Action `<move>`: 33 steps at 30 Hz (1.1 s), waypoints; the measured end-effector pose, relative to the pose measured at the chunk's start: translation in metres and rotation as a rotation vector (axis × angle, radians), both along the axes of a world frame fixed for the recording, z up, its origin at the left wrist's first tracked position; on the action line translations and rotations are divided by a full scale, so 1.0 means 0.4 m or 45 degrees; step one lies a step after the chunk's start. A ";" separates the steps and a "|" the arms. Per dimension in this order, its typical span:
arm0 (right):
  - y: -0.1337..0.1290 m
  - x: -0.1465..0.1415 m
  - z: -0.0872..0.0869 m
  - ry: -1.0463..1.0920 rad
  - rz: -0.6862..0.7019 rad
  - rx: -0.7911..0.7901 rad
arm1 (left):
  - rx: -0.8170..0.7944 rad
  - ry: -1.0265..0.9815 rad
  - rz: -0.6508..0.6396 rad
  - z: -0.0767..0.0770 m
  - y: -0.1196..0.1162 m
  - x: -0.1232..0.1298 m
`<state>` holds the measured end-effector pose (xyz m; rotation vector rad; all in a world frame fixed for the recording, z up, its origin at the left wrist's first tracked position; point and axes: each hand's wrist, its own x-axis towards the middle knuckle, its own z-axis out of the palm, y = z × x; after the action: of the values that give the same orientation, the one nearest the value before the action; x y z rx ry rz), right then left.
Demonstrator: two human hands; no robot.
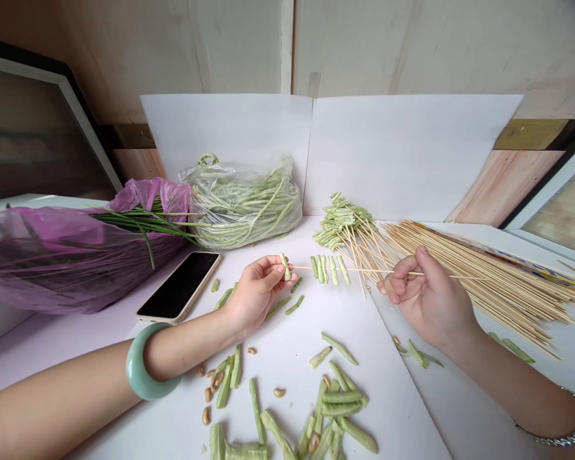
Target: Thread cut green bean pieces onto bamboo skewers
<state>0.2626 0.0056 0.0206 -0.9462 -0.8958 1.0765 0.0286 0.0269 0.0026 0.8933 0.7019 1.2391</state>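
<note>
Left hand (261, 289) pinches a bean piece (285, 267) between thumb and fingertips at one end of the skewer (368, 271), right hand (424, 287) closed round its shaft, more pieces (326, 269) already threaded, all held above the bench (378, 409)

Right now the left hand (257, 295) pinches a short green bean piece (285, 267) at the tip of a thin bamboo skewer (364, 271), while the right hand (424, 297) grips that skewer, several green pieces already threaded along it, above a white tabletop (388, 409).
</note>
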 end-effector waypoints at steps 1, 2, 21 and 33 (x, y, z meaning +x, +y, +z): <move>0.001 0.001 -0.001 -0.003 -0.002 -0.002 | 0.001 -0.006 -0.001 -0.001 0.001 -0.001; 0.001 0.002 -0.002 -0.004 -0.004 -0.005 | 0.004 -0.011 -0.002 -0.002 0.002 -0.001; 0.004 0.007 -0.008 0.022 0.016 -0.018 | 0.061 0.043 0.077 0.000 0.001 -0.001; 0.000 0.008 0.001 0.028 0.010 -0.049 | 0.086 0.072 0.117 0.005 -0.001 0.000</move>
<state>0.2660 0.0058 0.0209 -0.9616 -0.8642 1.1125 0.0286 0.0265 0.0048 0.9633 0.7568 1.3301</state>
